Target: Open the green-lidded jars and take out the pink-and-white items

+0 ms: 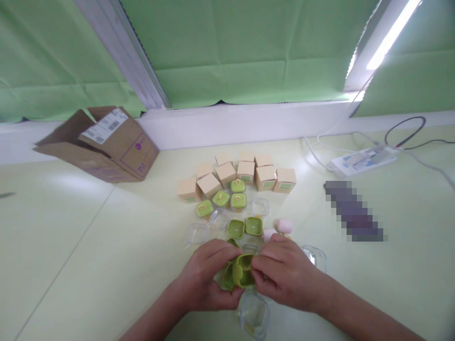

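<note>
My left hand (pixel 205 277) and my right hand (pixel 284 272) meet near the table's front edge, both closed on a small stack of green lids (pixel 239 273) pinched between the fingers. A clear plastic container (pixel 254 313) lies just below the hands. Two green lids (pixel 245 228) lie upturned beyond my fingers. Further back stand several closed containers with green lids (pixel 227 199) and clear empty cups (pixel 198 232).
Several small tan boxes (pixel 234 177) sit in an arc at the back. An open cardboard carton (pixel 103 144) lies on its side at left. A white power strip (pixel 362 160) with cables is at right, near a pixelated dark object (pixel 353 210). Pink pieces (pixel 279 228) lie by the lids.
</note>
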Demonstrator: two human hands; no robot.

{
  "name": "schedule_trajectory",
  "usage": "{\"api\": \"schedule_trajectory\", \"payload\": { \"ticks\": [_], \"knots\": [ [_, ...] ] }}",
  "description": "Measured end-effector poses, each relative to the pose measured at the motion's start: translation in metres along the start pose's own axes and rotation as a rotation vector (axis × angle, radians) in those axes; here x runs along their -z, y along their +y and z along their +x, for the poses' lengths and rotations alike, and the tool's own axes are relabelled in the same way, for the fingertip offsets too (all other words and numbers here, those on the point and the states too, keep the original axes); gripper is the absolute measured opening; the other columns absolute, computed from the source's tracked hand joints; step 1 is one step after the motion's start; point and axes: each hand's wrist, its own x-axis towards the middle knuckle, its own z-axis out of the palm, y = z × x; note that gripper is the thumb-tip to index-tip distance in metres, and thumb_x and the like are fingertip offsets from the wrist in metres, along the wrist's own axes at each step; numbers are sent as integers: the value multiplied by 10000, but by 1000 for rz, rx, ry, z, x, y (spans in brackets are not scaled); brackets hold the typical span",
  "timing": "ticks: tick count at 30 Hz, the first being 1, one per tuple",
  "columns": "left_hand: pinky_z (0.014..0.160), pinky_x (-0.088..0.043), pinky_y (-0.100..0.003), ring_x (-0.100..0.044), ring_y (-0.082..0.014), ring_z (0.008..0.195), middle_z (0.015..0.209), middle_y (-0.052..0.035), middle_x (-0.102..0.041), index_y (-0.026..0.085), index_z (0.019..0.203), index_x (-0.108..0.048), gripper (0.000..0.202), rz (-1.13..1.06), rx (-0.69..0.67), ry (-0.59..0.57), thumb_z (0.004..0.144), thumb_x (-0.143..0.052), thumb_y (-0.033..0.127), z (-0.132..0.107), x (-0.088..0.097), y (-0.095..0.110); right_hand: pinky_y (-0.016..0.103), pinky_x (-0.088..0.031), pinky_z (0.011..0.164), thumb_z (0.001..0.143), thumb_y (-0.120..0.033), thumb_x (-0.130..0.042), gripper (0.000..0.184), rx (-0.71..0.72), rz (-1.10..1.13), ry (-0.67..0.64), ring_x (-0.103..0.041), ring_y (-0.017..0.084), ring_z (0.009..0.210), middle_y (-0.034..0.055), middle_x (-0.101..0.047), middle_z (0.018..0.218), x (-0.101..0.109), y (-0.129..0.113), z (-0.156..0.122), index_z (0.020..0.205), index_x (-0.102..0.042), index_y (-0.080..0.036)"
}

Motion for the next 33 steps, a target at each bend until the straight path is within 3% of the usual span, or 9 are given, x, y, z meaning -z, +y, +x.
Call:
{"api": "schedule_trajectory", "payload": {
  "ticks": [4, 12, 20, 24, 27, 33],
  "knots": [
    [714, -552, -336, -659, -212, 785, 910, -60, -706, 228, 1126, -565, 470, 73, 23, -28, 669, -670, 207, 2, 8, -6, 287, -366, 640, 873, -144, -510, 223, -34, 27, 63, -442, 134, 593, -16, -521, 598, 7, 1, 1, 669, -585, -195],
    [816, -544, -401, -631, -247, 886, 971, -112, -673, 167, 1136, -568, 391, 254, 106, -10, 754, -640, 205, 3, 30, -30, 273, -355, 584, 869, -154, -520, 198, -110, 10, 49, -447, 135, 590, -4, -534, 605, 26, 21, 0, 700, -614, -196],
    [806, -553, -338, -646, -218, 902, 1030, -95, -677, 171, 1159, -573, 407, 187, 166, 9, 756, -625, 203, -1, 42, -38, 266, -365, 576, 883, -184, -542, 166, -195, -20, 77, -478, 134, 589, -3, -536, 600, 47, 33, 0, 752, -643, -186],
    [789, -560, -310, -657, -197, 874, 1034, -72, -689, 183, 1181, -577, 431, 200, 238, -57, 752, -618, 204, -4, 45, -42, 258, -367, 591, 898, -189, -520, 181, -201, -48, -35, -489, 122, 582, -10, -550, 616, 53, 42, -2, 786, -662, -191],
    [850, -553, -345, -655, -223, 958, 1083, -84, -681, 190, 1192, -577, 438, 205, 228, -73, 757, -628, 206, -6, 46, -46, 257, -369, 614, 903, -199, -513, 196, -236, -84, -157, -504, 122, 595, -8, -566, 635, 56, 49, -4, 799, -679, -192],
    [898, -525, -377, -600, -242, 1032, 1118, -92, -624, 213, 1217, -599, 434, 208, 202, -114, 793, -682, 247, -9, 48, -53, 258, -380, 642, 888, -191, -516, 210, -441, -116, -460, -557, 139, 635, 2, -604, 671, 60, 55, -4, 767, -688, -204]
  ]
}}
